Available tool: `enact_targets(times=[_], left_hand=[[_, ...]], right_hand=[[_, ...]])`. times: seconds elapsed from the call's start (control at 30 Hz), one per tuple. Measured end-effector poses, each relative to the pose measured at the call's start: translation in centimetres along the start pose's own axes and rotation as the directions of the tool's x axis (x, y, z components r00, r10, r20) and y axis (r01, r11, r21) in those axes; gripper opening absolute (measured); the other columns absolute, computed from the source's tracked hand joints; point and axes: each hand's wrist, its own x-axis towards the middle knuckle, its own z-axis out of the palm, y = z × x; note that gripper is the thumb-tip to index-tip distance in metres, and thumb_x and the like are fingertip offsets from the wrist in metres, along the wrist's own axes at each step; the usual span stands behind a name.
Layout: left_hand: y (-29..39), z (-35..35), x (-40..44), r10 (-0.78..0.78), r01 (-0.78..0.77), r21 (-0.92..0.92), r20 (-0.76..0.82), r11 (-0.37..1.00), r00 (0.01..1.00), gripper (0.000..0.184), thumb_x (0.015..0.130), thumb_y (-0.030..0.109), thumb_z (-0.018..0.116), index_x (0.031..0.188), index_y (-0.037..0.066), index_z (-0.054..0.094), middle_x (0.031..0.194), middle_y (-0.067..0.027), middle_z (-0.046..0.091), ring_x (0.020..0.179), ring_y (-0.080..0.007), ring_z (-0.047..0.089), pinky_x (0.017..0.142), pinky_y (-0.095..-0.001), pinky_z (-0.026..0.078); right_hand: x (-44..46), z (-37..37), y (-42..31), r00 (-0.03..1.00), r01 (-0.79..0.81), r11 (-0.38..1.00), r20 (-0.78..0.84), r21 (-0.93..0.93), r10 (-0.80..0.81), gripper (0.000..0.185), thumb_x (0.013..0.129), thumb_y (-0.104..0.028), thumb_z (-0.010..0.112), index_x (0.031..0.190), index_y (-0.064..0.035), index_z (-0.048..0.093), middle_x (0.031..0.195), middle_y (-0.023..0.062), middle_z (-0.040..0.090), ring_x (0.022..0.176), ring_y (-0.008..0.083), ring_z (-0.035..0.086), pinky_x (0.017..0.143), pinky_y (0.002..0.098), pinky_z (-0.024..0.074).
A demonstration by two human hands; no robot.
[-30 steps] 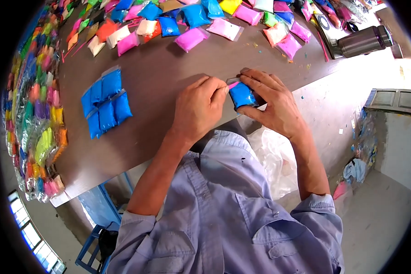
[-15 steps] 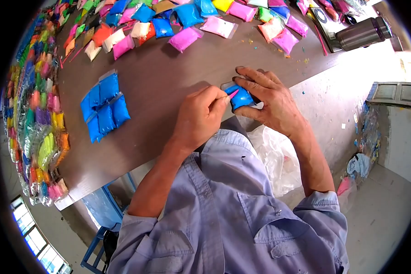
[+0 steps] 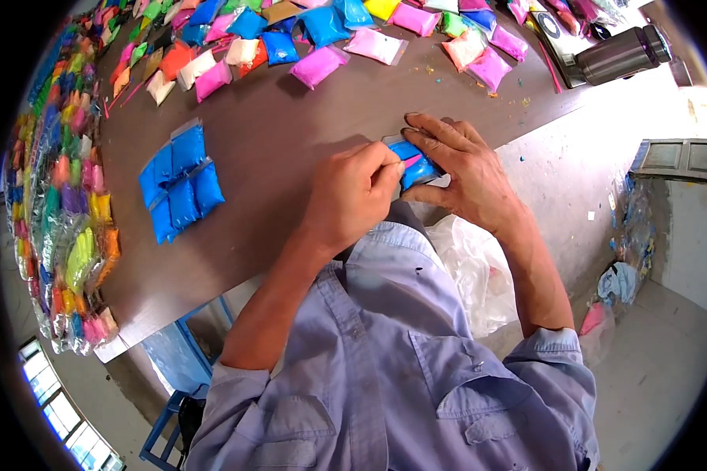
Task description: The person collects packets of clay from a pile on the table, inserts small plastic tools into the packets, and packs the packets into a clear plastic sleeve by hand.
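Note:
My left hand [image 3: 352, 187] is closed in a pinch around a thin pink plastic stick [image 3: 413, 160]. The stick's tip lies over a small clear packet of blue clay-like stuff [image 3: 421, 174] at the table's near edge. Whether the tip presses into the packet I cannot make out. My right hand [image 3: 481, 177] grips that packet from the right, fingers over its far side and thumb on its near side. To the left, a flat block of several joined blue packets [image 3: 182, 182] lies on the table, apart from both hands.
Many coloured packets [image 3: 316, 67] are spread along the table's far side. Long strips of filled packets [image 3: 75, 204] hang or lie at the left edge. A dark metal flask [image 3: 620, 56] lies at the far right. A whitish plastic bag [image 3: 479, 275] is below the table edge.
My left hand has shifted slightly right, bringing the pink stick further across the blue packet. My right hand stays nearly in place, and the packet is turned a little.

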Motion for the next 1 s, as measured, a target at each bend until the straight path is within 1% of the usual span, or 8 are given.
enact_targets(times=[0.23, 0.33, 0.4, 0.5, 0.63, 0.73, 0.93, 1.0], left_hand=[[0.8, 0.6, -0.8, 0.040, -0.047, 0.081, 0.083, 0.996, 0.996, 0.004, 0.093, -0.001, 0.067, 0.091, -0.001, 0.064, 0.080, -0.0169, 0.067, 0.069, -0.0319, 0.065, 0.064, -0.0427, 0.051], [1.2, 0.6, 0.1, 0.064, -0.063, 0.033, -0.009, 0.997, 0.998, 0.005, 0.093, -0.001, 0.067, 0.091, 0.000, 0.063, 0.081, -0.0180, 0.065, 0.070, -0.0348, 0.064, 0.063, -0.0437, 0.050], [1.0, 0.7, 0.3, 0.076, -0.081, 0.193, 0.033, 0.978, 0.997, 0.005, 0.094, 0.000, 0.066, 0.090, 0.002, 0.063, 0.081, -0.0180, 0.065, 0.071, -0.0377, 0.065, 0.063, -0.0460, 0.051], [1.1, 0.8, -0.2, 0.115, -0.127, 0.238, 0.065, 0.963, 0.991, 0.006, 0.094, 0.003, 0.067, 0.090, 0.002, 0.063, 0.082, -0.0182, 0.066, 0.073, -0.0403, 0.065, 0.063, -0.0483, 0.051], [1.5, 0.7, -1.0, 0.110, -0.140, 0.255, 0.129, 0.957, 0.986, 0.006, 0.094, 0.005, 0.068, 0.091, 0.002, 0.063, 0.083, -0.0181, 0.066, 0.074, -0.0417, 0.065, 0.063, -0.0496, 0.051], [1.9, 0.5, -0.4, 0.122, -0.128, 0.183, 0.044, 0.975, 0.992, 0.005, 0.093, 0.005, 0.068, 0.092, 0.003, 0.064, 0.084, -0.0172, 0.066, 0.074, -0.0419, 0.065, 0.063, -0.0499, 0.050], [1.6, 0.8, -0.4, 0.172, -0.198, 0.334, 0.106, 0.922, 0.979, 0.005, 0.094, 0.005, 0.067, 0.091, 0.004, 0.063, 0.083, -0.0171, 0.065, 0.073, -0.0419, 0.064, 0.063, -0.0503, 0.050], [1.5, 0.8, -1.1, 0.134, -0.199, 0.347, 0.202, 0.917, 0.970, 0.006, 0.095, 0.006, 0.067, 0.091, 0.004, 0.063, 0.082, -0.0173, 0.064, 0.074, -0.0415, 0.064, 0.063, -0.0502, 0.049]], right_hand=[[-0.1, 0.1, 0.1, 1.000, -0.028, 0.999, 0.015, 0.033, 0.027, 0.072, 0.075, -0.039, 0.089, 0.134, -0.0022, 0.070, 0.149, 0.0073, 0.062, 0.119, 0.0351, 0.061, 0.102, 0.0453, 0.0530], [-0.2, 0.3, 0.3, 1.000, 0.002, 1.000, -0.022, 0.026, -0.002, 0.072, 0.074, -0.040, 0.089, 0.133, -0.0026, 0.070, 0.148, 0.0072, 0.062, 0.117, 0.0354, 0.061, 0.101, 0.0450, 0.0533], [-0.3, 0.3, 0.2, 1.000, -0.001, 1.000, -0.019, 0.025, 0.002, 0.073, 0.074, -0.040, 0.089, 0.133, -0.0025, 0.070, 0.148, 0.0073, 0.062, 0.117, 0.0355, 0.061, 0.101, 0.0450, 0.0533], [-0.2, 0.2, 0.2, 1.000, -0.004, 0.999, -0.024, 0.034, 0.005, 0.074, 0.074, -0.041, 0.089, 0.133, -0.0021, 0.070, 0.148, 0.0076, 0.062, 0.116, 0.0357, 0.061, 0.101, 0.0451, 0.0533], [-0.2, 0.1, 0.1, 1.000, -0.010, 1.000, -0.002, 0.027, 0.010, 0.075, 0.074, -0.043, 0.088, 0.133, -0.0012, 0.069, 0.148, 0.0078, 0.062, 0.116, 0.0357, 0.061, 0.101, 0.0450, 0.0532], [-0.4, 0.4, 0.5, 0.999, 0.025, 0.999, -0.035, 0.025, -0.024, 0.075, 0.075, -0.043, 0.088, 0.133, -0.0011, 0.069, 0.148, 0.0072, 0.062, 0.116, 0.0354, 0.061, 0.101, 0.0447, 0.0531], [-0.3, 0.3, 0.4, 0.999, 0.014, 0.999, -0.036, 0.032, -0.013, 0.075, 0.075, -0.044, 0.088, 0.134, -0.0012, 0.069, 0.148, 0.0065, 0.063, 0.117, 0.0352, 0.061, 0.101, 0.0443, 0.0532], [-0.5, 0.3, 0.1, 1.000, 0.009, 1.000, -0.024, 0.011, -0.008, 0.076, 0.074, -0.044, 0.088, 0.134, -0.0012, 0.068, 0.148, 0.0066, 0.062, 0.117, 0.0355, 0.061, 0.102, 0.0444, 0.0530]])
